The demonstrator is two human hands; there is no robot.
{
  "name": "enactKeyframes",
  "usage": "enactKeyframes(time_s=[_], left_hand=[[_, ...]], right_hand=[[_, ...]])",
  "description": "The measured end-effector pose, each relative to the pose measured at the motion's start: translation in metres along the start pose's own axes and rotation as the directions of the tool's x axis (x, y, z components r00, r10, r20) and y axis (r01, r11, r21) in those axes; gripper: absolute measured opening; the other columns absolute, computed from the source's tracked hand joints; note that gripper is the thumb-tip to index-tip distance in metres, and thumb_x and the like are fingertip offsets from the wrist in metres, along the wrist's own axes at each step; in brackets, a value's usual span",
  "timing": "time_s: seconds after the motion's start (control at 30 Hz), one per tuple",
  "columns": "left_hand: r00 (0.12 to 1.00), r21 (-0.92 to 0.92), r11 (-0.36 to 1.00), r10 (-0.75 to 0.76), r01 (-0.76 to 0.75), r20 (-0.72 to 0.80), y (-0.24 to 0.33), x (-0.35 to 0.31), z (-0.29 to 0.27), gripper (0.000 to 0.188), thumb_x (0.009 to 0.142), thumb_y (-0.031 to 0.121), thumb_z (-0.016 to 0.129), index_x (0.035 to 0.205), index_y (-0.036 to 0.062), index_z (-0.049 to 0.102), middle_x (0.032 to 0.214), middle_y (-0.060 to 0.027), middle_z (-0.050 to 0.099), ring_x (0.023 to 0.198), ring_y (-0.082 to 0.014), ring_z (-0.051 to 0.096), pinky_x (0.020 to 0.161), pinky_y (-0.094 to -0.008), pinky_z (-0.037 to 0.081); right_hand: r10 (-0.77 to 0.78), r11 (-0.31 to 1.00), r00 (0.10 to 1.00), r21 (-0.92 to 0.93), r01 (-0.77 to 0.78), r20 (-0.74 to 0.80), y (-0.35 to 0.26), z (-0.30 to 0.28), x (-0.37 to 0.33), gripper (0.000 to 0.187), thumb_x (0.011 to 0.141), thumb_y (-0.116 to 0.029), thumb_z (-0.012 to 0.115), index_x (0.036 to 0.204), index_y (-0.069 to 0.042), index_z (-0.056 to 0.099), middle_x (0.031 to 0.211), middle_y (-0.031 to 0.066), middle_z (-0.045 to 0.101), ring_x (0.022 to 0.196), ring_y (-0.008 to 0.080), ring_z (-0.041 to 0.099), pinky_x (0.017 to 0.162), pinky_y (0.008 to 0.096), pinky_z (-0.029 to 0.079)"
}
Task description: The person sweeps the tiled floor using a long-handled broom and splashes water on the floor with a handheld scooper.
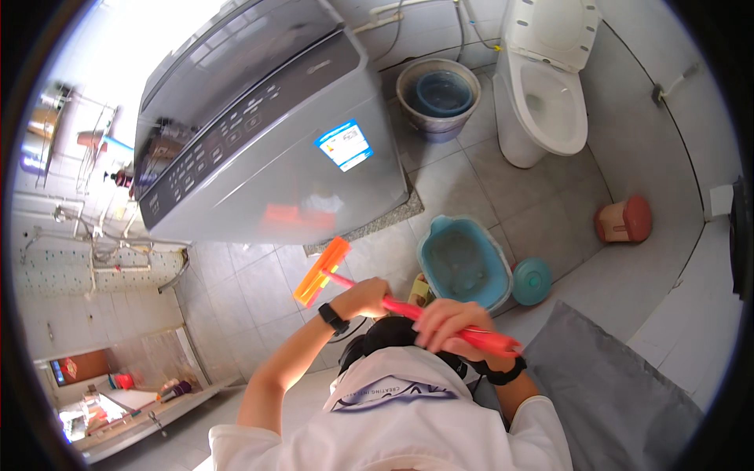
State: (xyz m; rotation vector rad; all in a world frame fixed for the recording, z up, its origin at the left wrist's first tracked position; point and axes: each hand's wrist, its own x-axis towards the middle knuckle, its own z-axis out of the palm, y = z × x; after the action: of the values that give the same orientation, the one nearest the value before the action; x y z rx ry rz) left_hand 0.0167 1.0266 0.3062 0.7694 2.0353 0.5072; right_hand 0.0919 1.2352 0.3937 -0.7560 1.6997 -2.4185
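A red-handled mop (323,271) with a long, narrow orange head is held slantwise in front of my body. Its head points to the far left, over the tiled floor near the washing machine. My left hand (365,298), with a black watch on the wrist, is wrapped around the handle nearer the head. Farther along, close to the handle's thick end, my right hand (452,324) curls its fingers over it; that wrist has a black band. Just beyond my right hand stands a light-blue basin (428,255), with what looks like water in it.
A large grey washing machine (290,184) takes up the far left. Behind the basin are a bucket (440,125) with a blue basin inside and a white toilet (542,102). A teal round lid (532,281) and a red-lidded bin (624,220) stand at the right.
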Motion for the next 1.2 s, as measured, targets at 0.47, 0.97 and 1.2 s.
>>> enactKeyframes(time_s=[0.47, 0.97, 1.2], left_hand=[[0.678, -0.002, 0.697, 0.697, -0.717, -0.233, 0.15, 0.037, -0.039, 0.023, 0.061, 0.02, 0.063, 0.075, 0.004, 0.055, 0.069, -0.0146, 0.055, 0.068, -0.032, 0.054, 0.057, -0.0387, 0.042], [0.403, 0.479, 0.534, 0.844, -0.697, -0.354, 0.275, 0.099, -0.115, 0.021, 0.06, 0.018, 0.064, 0.076, 0.0065, 0.056, 0.076, -0.01, 0.055, 0.075, -0.0272, 0.053, 0.062, -0.0385, 0.042], [0.498, 0.546, 0.546, 0.83, -0.635, -0.251, 0.315, 0.084, -0.222, 0.034, 0.059, 0.021, 0.065, 0.088, 0.0051, 0.058, 0.084, -0.0088, 0.056, 0.08, -0.0225, 0.055, 0.066, -0.0316, 0.044]], right_hand=[[-0.569, 0.822, 0.76, -0.171, 0.544, -0.314, -0.191, -0.012, -0.024, 0.036, 0.078, -0.031, 0.056, 0.051, -0.012, 0.044, 0.047, -0.002, 0.046, 0.035, 0.0067, 0.04, 0.034, 0.0172, 0.027], [-0.802, 0.597, 0.232, -0.727, 0.34, -0.55, -0.196, -0.041, 0.026, 0.034, 0.079, -0.038, 0.048, 0.07, -0.006, 0.042, 0.06, 0.0014, 0.035, 0.052, 0.0119, 0.034, 0.051, 0.0228, 0.029], [-0.921, 0.316, -0.152, -0.917, 0.243, -0.358, -0.219, -0.039, 0.061, 0.032, 0.076, -0.035, 0.053, 0.07, -0.006, 0.041, 0.056, 0.0016, 0.032, 0.047, 0.011, 0.031, 0.046, 0.0217, 0.027]])
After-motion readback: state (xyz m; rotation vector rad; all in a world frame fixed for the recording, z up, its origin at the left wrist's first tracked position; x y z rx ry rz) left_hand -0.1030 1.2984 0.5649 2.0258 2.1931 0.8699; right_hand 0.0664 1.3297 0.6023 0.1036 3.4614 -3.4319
